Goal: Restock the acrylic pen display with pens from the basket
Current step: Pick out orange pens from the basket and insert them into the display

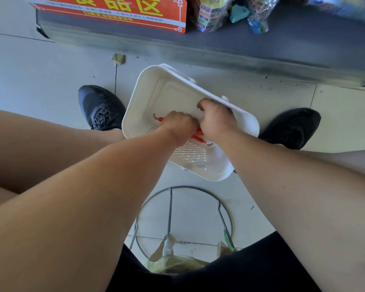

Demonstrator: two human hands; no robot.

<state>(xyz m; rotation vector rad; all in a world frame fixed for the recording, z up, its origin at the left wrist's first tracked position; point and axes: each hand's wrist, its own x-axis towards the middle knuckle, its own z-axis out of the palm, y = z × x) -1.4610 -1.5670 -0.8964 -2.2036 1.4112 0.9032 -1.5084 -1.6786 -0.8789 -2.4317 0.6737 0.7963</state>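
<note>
A white plastic basket (156, 89) lies on the tiled floor between my two feet, tilted toward me. Both hands reach down into it. My left hand (178, 125) is closed around a bundle of red pens (197, 135), whose ends stick out on both sides of the fist. My right hand (216, 120) is closed just beside it, over the same bundle near the basket's right wall. How many pens are in the bundle is hidden by the fingers. The acrylic pen display is not in view.
A dark shelf base (261, 45) runs across the top, with an orange sign (114, 13) and wrapped goods (211, 15) on it. My black shoes (99, 108) flank the basket. A wire stool ring (183, 220) is below me.
</note>
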